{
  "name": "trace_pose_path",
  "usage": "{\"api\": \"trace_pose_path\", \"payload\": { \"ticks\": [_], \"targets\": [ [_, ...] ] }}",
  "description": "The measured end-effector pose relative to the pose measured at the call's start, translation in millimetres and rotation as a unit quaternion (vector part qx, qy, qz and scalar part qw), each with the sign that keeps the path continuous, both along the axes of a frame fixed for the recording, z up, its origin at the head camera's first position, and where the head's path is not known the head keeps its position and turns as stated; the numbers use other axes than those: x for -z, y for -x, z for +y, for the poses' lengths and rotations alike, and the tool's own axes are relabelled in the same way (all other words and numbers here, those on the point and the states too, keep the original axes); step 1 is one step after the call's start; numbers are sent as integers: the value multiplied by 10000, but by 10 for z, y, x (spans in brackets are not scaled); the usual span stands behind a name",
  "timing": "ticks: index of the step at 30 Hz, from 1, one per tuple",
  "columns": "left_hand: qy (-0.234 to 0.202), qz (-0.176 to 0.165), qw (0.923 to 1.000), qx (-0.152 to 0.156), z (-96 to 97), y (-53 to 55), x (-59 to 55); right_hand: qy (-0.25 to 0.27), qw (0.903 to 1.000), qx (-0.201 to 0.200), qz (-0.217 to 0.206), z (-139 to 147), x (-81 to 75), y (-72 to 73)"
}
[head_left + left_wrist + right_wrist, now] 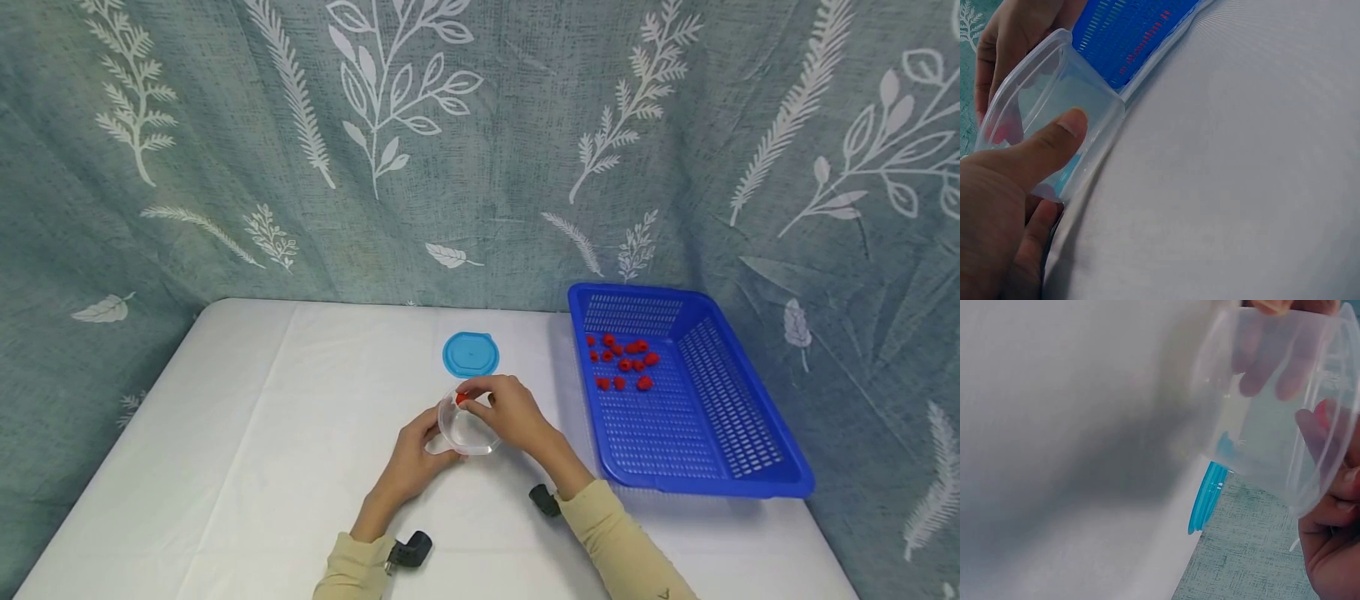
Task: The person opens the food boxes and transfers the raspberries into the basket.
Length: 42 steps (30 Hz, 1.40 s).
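A clear round plastic tub (469, 432) stands on the white table, its side held by my left hand (411, 460). In the left wrist view the thumb (1054, 140) lies along the tub's wall. My right hand (516, 412) reaches over the rim and pinches a small red berry (461, 399), which looks like a raspberry, inside the tub's mouth. Through the cloudy wall, the right wrist view shows the berry (1322, 415) as a blurred red patch. More red berries (626, 365) lie in a blue plastic basket (660, 437) on the right.
Just behind the tub lies a round blue lid (471, 355) on the white tablecloth (300, 442). The basket has raised slotted walls and stands at the table's right edge. A green leaf-patterned curtain (510, 192) hangs behind the table.
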State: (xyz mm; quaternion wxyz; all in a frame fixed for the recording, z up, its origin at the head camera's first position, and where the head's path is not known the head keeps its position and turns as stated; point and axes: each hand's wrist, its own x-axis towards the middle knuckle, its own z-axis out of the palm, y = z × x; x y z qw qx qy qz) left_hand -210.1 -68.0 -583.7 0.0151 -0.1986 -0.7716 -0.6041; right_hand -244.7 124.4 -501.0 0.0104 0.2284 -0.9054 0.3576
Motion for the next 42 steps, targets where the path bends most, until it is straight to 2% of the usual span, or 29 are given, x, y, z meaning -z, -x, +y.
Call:
{"api": "trace_pose_path", "payload": {
  "ticks": [4, 7, 10, 13, 15, 19, 25, 29, 34, 38, 42],
  "targets": [
    [-31, 7, 10000, -44, 10, 5, 16, 678, 9975, -105, -163, 25, -57, -25],
    [-119, 53, 9999, -105, 17, 2, 22, 1100, 9936, -81, -225, 45, -157, -70],
    [-227, 36, 9996, -189, 26, 0, 30, 1474, 9887, -27, -263, 70, -332, -142],
    [-155, -24, 9996, -251, 32, 1, 25, 1815, 9830, -51, -285, 118, -550, -221],
    [-138, -80, 9996, -253, 33, 1, 19, 1945, 9804, -58, -319, 157, -726, -286],
    [-62, -215, 9994, -259, 27, -2, 12, 2041, 9788, -20, -187, 315, -946, -306],
    [-105, -314, 9991, -250, 26, -17, -3, 2079, 9777, 245, 146, 672, -1108, -216],
    [-211, -372, 9987, -268, 25, -20, 2, 1974, 9790, 501, 120, 943, -1141, -121],
    [-226, -357, 9988, -267, 28, -24, 11, 1841, 9799, 726, 270, 1323, -1090, 83],
    [-232, -441, 9984, -254, 34, -34, 15, 1571, 9807, 1020, 566, 1649, -996, 275],
    [-248, -428, 9985, -238, 40, -44, 17, 1275, 9806, 1360, 609, 1997, -839, 437]
  ]
}}
